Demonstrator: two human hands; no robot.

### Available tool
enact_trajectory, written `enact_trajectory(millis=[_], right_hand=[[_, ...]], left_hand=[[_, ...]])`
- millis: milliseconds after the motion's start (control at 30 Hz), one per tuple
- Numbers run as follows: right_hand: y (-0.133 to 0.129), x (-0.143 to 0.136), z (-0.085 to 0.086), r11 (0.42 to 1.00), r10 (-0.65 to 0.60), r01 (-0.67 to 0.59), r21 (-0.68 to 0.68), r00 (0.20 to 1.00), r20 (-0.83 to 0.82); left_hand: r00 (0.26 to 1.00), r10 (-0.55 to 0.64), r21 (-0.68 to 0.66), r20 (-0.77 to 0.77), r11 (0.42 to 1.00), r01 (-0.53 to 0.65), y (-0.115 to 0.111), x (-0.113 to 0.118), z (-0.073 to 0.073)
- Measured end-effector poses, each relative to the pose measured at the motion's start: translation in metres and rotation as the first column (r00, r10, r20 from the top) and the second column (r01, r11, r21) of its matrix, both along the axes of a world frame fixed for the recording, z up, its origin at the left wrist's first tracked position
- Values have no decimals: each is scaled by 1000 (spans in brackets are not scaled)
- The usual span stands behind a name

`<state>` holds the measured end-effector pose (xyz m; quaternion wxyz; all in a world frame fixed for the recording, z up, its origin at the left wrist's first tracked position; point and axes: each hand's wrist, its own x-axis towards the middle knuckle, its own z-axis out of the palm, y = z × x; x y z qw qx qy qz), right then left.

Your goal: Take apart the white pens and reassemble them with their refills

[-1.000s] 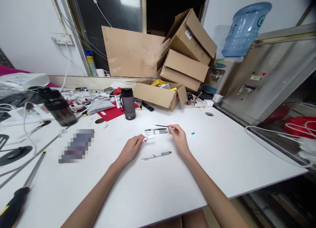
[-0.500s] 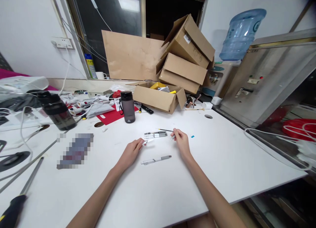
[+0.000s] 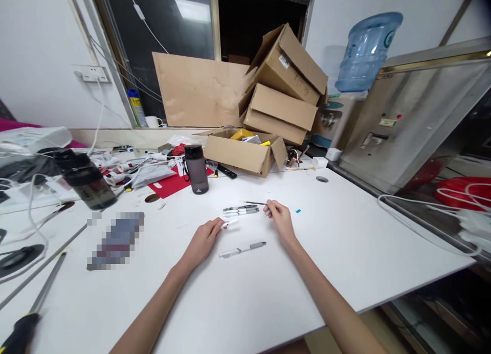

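**Small pen parts loose on a crowded white surface**

The left hand [image 3: 202,240] rests on the white surface [image 3: 345,241] with its fingertips pinched on a small whitish pen piece [image 3: 229,223]; the grip is nearly closed, thumb and forefinger meeting on the near end of the piece. The right hand [image 3: 282,221] lies just beside the far end of a pair of grey pens [image 3: 241,209] lying side by side, fingers curled over something thin at their tips. What that grip has hold of is too small to tell; it may be the end of the thin dark refill [image 3: 253,202] that lies just behind the pens, or a separate small part.

A third pen, grey and white [image 3: 242,249], lies on its own between the two forearms, near the body.

Risks, as a judgement:

- The pinched piece is tiny and pale on a pale surface; if the left fingers slacken it could drop and be hard to spot.
- The pens are round and lie free, so a nudge from either wrist could roll them, the near one toward the front edge.
- The refill is slender; pressing down on it with the right fingers could bend it or mark the surface with ink.
- The dark water bottle [image 3: 196,168] stands upright well behind the pens, and a forward reach could tip it.
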<state>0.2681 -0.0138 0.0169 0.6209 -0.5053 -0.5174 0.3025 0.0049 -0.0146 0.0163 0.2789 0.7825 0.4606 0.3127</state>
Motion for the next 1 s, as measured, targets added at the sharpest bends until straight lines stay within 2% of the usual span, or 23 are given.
enact_trajectory(millis=[333,567,1000], right_hand=[[6,2,-7,996,76,-76,48,997,9],[3,3,-9,992,-34,17,126,991,133],[5,2,-14,994,11,-23,105,993,117]], left_hand=[[999,-12,-10,-33,1000,12,0,2,1],[999,-22,-2,-43,1000,22,3,0,-2],[998,-18,7,-61,1000,18,2,-1,-3]])
